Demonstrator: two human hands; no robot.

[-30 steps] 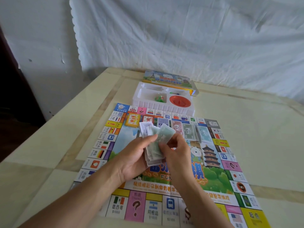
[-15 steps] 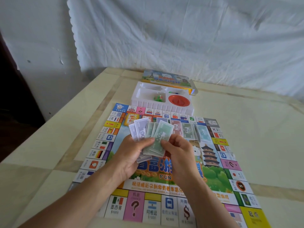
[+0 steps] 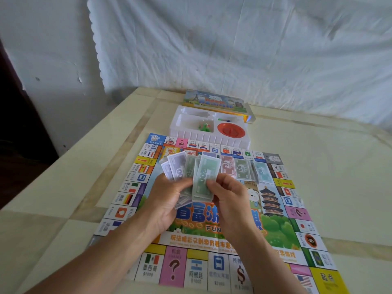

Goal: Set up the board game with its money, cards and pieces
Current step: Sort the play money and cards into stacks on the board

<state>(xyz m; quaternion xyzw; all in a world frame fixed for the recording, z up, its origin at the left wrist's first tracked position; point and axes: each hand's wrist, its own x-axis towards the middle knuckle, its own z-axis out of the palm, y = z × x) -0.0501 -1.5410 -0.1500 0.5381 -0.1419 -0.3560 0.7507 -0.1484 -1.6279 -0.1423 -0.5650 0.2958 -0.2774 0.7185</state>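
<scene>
While the game board [image 3: 275,230] already lies unfolded on the table [image 3: 328,166], with three sorted piles of play money along its far inner edge (a red 10 pile [image 3: 227,166], a green 50 pile [image 3: 242,169], a pale blue pile [image 3: 262,172]) and a yellow card stack [image 3: 169,151] near its far-left corner, the sorting of notes appears roughly midway. Left hand [image 3: 167,200]: fingers curled beneath and thumb laid over a fan of grey and green notes [image 3: 180,168], held above the board's centre. Right hand [image 3: 229,200]: thumb and fingertips pinch the lower right edge of the front green 200 note [image 3: 205,177], which stands upright at the fan's right end, overlapping it. Judged outstanding: the 200 note and the rest of the fan have no pile yet; the green pieces [image 3: 204,127] and the red disc [image 3: 231,130] lie in separate compartments of the white tray [image 3: 212,140] just beyond the board, the box lid [image 3: 214,100] behind it. Small coloured items in a rear compartment are too small to identify
</scene>
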